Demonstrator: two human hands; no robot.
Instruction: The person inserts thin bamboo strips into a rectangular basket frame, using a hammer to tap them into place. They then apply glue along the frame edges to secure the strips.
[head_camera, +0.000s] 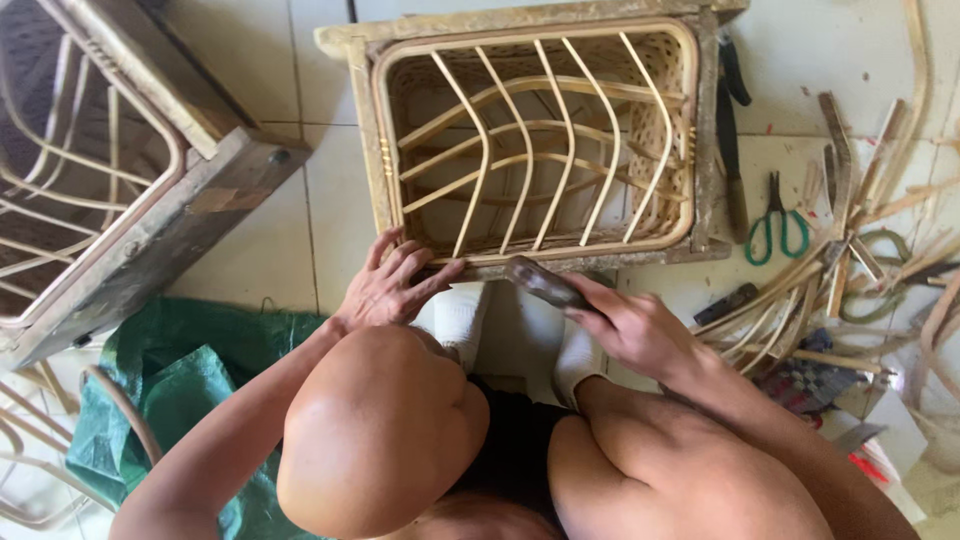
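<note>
Woven rattan frame (540, 140); curved, pale ribs

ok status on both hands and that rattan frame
Left hand flat on rattan frame near edge. Right hand grips dark tool at same edge. Nothing between.

Two square rattan frames set in wooden moulds lie on the tiled floor: one at the top centre (540, 140), one at the left edge (90, 170). One pair of green-handled scissors (776, 232) and one green tarp (180, 380) are there too.
</note>
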